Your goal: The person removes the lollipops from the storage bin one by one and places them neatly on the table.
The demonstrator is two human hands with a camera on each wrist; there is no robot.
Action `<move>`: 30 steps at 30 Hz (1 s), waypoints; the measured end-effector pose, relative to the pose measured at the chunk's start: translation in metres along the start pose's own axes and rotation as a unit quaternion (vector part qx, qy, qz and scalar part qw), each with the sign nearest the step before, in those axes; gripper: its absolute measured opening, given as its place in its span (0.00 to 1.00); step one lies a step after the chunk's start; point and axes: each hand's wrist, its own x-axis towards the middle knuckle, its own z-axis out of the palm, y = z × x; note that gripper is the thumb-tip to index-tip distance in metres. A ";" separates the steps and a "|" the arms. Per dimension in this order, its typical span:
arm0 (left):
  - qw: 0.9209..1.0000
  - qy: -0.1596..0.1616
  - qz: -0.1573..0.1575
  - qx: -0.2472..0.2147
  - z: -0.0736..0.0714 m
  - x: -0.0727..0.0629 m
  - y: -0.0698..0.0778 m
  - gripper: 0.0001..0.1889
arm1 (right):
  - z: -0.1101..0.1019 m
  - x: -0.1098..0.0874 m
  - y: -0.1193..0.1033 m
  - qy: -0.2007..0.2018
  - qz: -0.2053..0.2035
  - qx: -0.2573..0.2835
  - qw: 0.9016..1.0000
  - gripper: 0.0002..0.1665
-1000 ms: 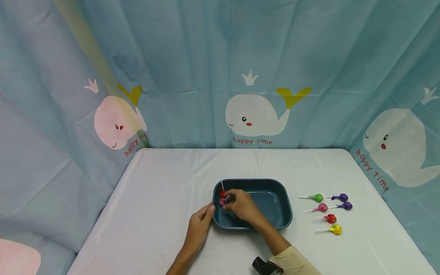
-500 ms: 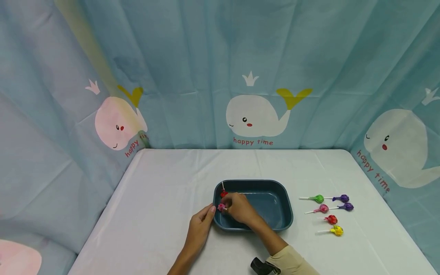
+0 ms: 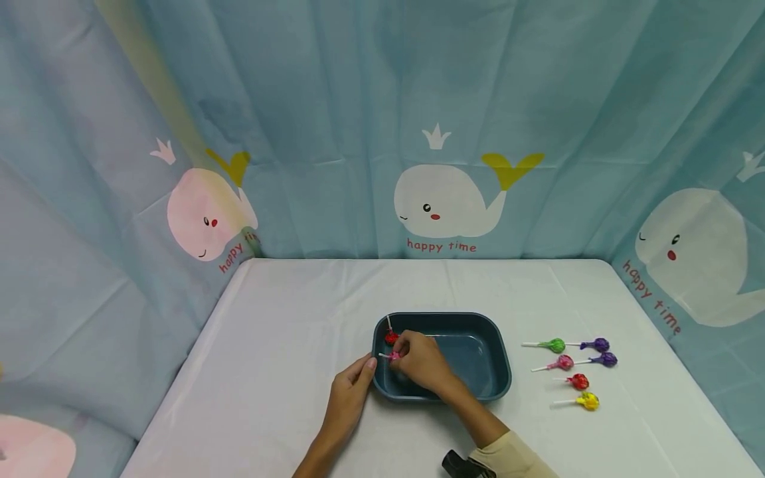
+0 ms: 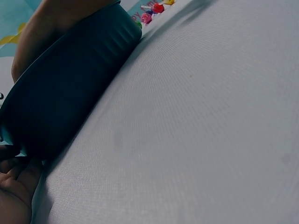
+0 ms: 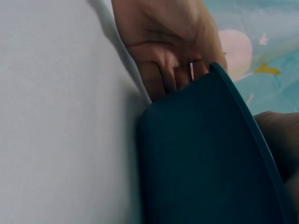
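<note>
A dark teal plastic tub (image 3: pixel 442 398) stands on the white-covered table. My left hand (image 3: pixel 348 392) holds its left end, thumb up at the rim and fingers against the outer wall; the right wrist view also shows this hand (image 5: pixel 170 51) at the wall, its fingertips hidden. Inside the tub's left part, my right hand (image 3: pixel 423 362) pinches a pink lollipop (image 3: pixel 394 356) whose white stick points left. Just behind it in the back left corner lies a red lollipop (image 3: pixel 391 338), its stick leaning on the wall. The left wrist view shows the tub's outer wall (image 4: pixel 70 84).
Right of the tub lie several wrapped lollipops: a green one (image 3: pixel 556 345), two purple ones (image 3: pixel 608 359), a pink one (image 3: pixel 564 362), a red one (image 3: pixel 578 381) and a yellow one (image 3: pixel 589 400). A whale-print curtain (image 3: pixel 335 199) hangs around the table.
In my right fingers the pink lollipop has turned, so its stick now points left and its head sits nearer the fingertips. My left hand stays at the tub's end.
</note>
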 end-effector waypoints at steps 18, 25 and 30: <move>1.000 0.001 -0.002 0.000 0.000 0.000 0.002 0.27 | -0.035 -0.024 0.008 0.040 0.009 0.029 0.999 0.08; 1.000 0.002 -0.003 0.004 0.000 0.000 0.001 0.28 | -0.044 -0.030 0.017 0.061 0.030 0.051 0.996 0.09; 1.000 0.002 -0.003 0.003 0.000 -0.001 0.001 0.28 | -0.054 -0.036 0.019 0.062 0.028 0.051 0.996 0.12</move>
